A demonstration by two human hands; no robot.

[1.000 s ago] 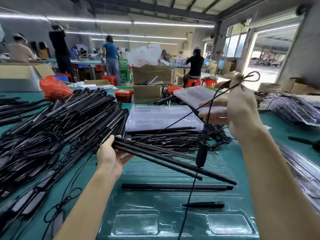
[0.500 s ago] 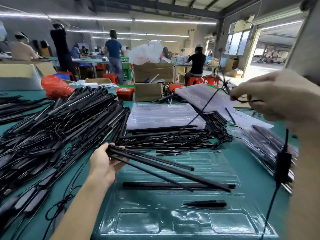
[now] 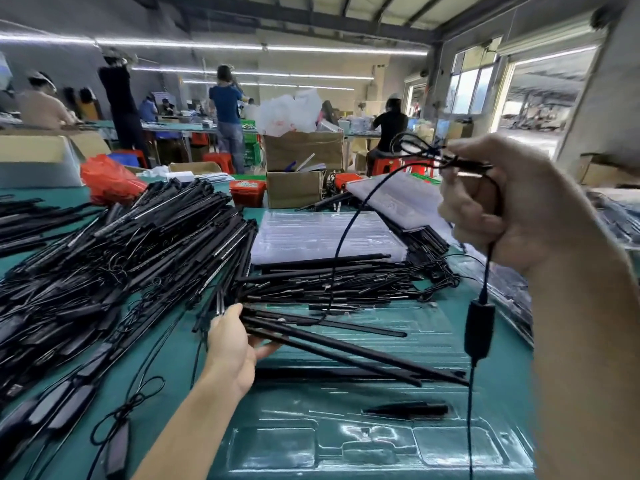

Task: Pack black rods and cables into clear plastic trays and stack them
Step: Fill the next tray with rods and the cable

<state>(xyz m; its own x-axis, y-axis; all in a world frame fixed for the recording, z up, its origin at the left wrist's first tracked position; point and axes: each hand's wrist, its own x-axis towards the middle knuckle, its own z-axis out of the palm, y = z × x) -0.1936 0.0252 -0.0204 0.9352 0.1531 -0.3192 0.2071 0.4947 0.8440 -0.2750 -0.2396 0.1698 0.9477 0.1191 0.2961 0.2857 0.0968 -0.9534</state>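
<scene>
Several rods (image 3: pixel 332 344) gripped in left hand (image 3: pixel 230 348) above tray (image 3: pixel 377 441); cable (image 3: pixel 349 233) pinched in raised right hand (image 3: pixel 512 202), well apart.

The left hand (image 3: pixel 232 344) grips a few black rods (image 3: pixel 346 351) by one end, and they fan out toward the right above a clear plastic tray (image 3: pixel 363 445) lying just below both hands on the green table (image 3: pixel 166 368). The right hand (image 3: pixel 519 202), raised well above the left, pinches a coiled black cable (image 3: pixel 349 230), with one strand drooping down to the rods and another hanging under the wrist with an inline black block (image 3: pixel 479 329) on it. Left of the left hand sprawls a big heap of rods and cables (image 3: pixel 114 258); beyond it sits a stack of clear trays (image 3: pixel 322 233).
</scene>
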